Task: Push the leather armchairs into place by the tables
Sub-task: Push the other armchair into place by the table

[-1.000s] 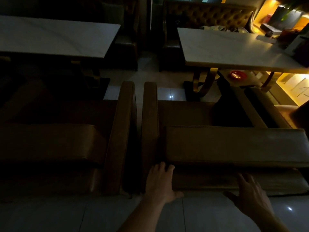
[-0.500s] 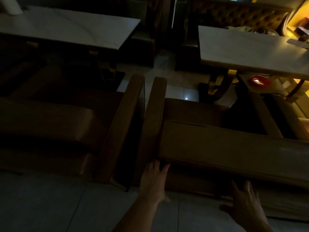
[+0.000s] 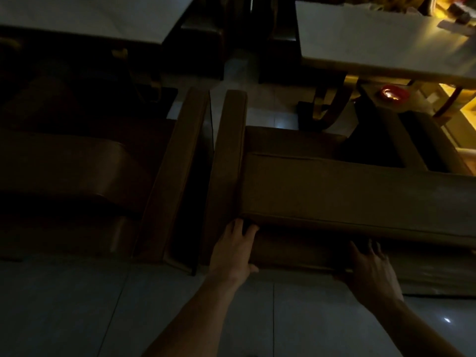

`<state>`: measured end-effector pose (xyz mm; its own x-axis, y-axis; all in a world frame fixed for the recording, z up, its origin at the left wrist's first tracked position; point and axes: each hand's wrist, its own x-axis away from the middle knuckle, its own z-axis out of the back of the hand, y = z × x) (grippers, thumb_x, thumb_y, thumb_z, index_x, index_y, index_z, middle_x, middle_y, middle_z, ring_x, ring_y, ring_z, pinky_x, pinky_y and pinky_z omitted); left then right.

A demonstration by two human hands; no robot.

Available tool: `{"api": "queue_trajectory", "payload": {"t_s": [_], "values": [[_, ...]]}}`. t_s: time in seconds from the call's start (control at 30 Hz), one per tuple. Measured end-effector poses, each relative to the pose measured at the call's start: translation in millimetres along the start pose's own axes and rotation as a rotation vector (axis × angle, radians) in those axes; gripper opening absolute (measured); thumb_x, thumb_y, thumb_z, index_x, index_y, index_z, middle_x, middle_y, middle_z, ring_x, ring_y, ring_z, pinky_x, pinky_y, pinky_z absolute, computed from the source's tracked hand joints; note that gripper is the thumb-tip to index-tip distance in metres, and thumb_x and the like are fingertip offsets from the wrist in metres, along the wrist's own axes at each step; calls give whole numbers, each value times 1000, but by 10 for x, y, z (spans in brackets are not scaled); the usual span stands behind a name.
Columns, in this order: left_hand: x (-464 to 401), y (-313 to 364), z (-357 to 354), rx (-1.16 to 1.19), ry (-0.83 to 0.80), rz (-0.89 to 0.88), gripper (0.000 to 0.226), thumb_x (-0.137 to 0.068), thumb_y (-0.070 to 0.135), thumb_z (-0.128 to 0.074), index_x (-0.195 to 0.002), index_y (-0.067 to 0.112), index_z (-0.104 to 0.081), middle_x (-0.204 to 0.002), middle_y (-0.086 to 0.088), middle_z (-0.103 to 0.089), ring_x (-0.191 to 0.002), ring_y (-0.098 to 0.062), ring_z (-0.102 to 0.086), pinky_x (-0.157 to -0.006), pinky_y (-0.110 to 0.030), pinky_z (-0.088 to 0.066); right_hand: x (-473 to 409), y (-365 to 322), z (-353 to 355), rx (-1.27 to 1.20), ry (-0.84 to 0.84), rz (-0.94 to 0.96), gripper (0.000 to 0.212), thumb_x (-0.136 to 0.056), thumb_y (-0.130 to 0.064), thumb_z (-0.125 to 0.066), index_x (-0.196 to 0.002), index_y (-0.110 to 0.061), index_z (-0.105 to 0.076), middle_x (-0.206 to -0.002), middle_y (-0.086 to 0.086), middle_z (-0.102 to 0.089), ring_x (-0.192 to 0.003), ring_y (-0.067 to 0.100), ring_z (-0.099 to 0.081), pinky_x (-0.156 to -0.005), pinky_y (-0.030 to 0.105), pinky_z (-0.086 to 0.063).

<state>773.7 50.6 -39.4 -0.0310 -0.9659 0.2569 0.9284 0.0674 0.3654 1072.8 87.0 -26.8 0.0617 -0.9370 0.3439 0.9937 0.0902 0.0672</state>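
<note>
Two brown leather armchairs stand side by side with their backs toward me in a dim room. The right armchair (image 3: pixel 347 191) faces the right marble-topped table (image 3: pixel 373 39). My left hand (image 3: pixel 235 249) lies flat against the lower back of this chair, near its left armrest. My right hand (image 3: pixel 372 269) presses flat on the same back panel further right, fingers spread. The left armchair (image 3: pixel 85 171) faces the left table (image 3: pixel 108 16), and a narrow gap separates the two chairs.
A tufted bench and dark seats stand beyond the tables. A red ashtray (image 3: pixel 391 92) sits on a low shelf under the right table. Another armchair (image 3: pixel 435 140) is at the right edge. Glossy floor tiles (image 3: pixel 77 305) lie under me.
The right armchair has slid forward toward its table with both hands on its back. My view has moved closer and tipped further down.
</note>
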Motion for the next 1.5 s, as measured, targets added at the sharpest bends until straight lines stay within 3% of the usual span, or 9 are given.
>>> {"api": "queue_trajectory", "payload": {"t_s": [0.27,0.67,0.93,1.23,1.5], "values": [[38,-11,-34,3,34,-27,89,-76,44,-81,-146,35,-28,-153,0,-20,-139,-25,-28,-109,-42,-39,47,2,-104,-36,0,-21,86,-87,-59,-57,-153,-36,-8,-159,18,-22,-146,41,-16,-118,51,-24],[160,-38,-30,-18,38,20,86,-75,43,-80,-145,35,-31,-150,1,-23,-134,-20,-35,-107,-36,-40,165,-70,-142,-141,-11,26,89,-92,-59,-51,-155,-34,7,-162,24,-4,-148,44,-2,-120,52,-15],[187,-41,-64,21,51,36,89,-74,47,-80,-146,37,-29,-151,3,-22,-138,-20,-30,-111,-38,-36,102,17,-288,-294,14,67,91,-94,-39,-58,-148,-45,14,-161,22,9,-146,42,14,-121,54,-9],[140,-40,-13,-60,17,23,89,-75,54,-77,-146,38,-27,-152,2,-23,-137,-21,-31,-111,-38,-36,21,90,-348,-294,-24,91,97,-91,-40,-64,-147,-45,15,-162,19,11,-145,39,18,-119,52,-4],[39,67,-25,-29,59,35,90,-73,50,-80,-146,35,-31,-148,2,-28,-134,-22,-36,-108,-40,-40,-44,112,-202,-279,58,88,90,-91,-42,-63,-154,-40,2,-162,23,3,-147,44,7,-119,54,-9]]}}
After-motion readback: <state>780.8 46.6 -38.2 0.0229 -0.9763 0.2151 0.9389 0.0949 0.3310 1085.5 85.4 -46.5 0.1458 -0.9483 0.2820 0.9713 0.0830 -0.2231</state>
